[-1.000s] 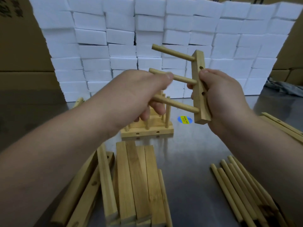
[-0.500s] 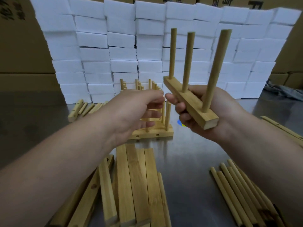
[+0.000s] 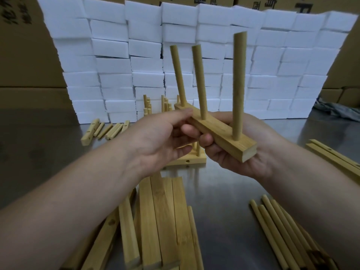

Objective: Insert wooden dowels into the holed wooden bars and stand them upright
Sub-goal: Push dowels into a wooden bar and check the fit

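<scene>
A holed wooden bar (image 3: 224, 136) with three dowels (image 3: 199, 80) standing upright in it is held in the air above the table. My right hand (image 3: 239, 154) grips the bar from below, fingers curled round its underside. My left hand (image 3: 161, 137) pinches the bar's far part between thumb and fingers. Behind and below my hands, finished bars with upright dowels (image 3: 187, 158) stand on the metal table, partly hidden.
Loose holed bars (image 3: 159, 219) lie at the near centre and left. Loose dowels (image 3: 282, 234) lie at the near right. More bars (image 3: 335, 156) rest at the right edge, small pieces (image 3: 105, 130) at far left. A wall of white foam blocks (image 3: 136, 65) stands behind.
The bar was turned from on edge with dowels pointing left to flat with dowels pointing up. My left hand let go of the dowels and now pinches the bar.
</scene>
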{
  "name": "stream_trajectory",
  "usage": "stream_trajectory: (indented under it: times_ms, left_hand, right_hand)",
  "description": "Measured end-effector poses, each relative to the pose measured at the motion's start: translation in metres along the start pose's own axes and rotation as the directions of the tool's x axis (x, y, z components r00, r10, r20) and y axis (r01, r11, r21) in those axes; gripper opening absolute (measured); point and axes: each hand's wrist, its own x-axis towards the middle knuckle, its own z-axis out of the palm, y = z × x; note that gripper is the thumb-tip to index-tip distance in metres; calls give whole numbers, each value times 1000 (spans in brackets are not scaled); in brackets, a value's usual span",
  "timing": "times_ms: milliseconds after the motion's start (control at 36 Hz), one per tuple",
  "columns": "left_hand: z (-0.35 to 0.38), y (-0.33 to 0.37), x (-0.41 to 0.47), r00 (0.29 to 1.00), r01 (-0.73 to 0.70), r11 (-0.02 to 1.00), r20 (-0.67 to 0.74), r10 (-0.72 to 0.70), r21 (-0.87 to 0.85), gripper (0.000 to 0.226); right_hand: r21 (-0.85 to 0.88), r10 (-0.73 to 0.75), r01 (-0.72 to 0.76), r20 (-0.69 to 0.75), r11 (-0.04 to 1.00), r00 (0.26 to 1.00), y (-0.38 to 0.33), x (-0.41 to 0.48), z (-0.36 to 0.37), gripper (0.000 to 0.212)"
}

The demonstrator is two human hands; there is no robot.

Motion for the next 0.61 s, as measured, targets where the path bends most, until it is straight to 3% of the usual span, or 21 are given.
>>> stream_trajectory:
  times_ms: [167,250,361,444,528,611]
  left_hand:
    - [-10,12,4,974,-94,995,-208,88,-20,16]
    - [-20,25,5,937,-161,985,-323,136,-54,16]
    - [-25,29,7,908,-205,975,-390,157,-86,15]
    - [-24,27,9,897,-216,970,-416,152,-112,16]
    - [-24,27,10,892,-224,967,-425,153,-122,16]
    - [-23,27,9,896,-233,965,-413,166,-117,16]
  right_hand:
    - [-33,-31,31,8,999,999,-2,-2,1,37]
    - [-140,-195,181,-97,973,976,-3,-1,1,28]
    - [-391,-418,326,-177,861,891,-4,-1,-1,20]
    - [-576,-504,366,-94,731,858,-3,-4,0,12]
    - [-816,-581,307,-42,489,813,1,-4,-2,15]
    - [-918,-645,246,-13,311,764,2,-3,-5,7]
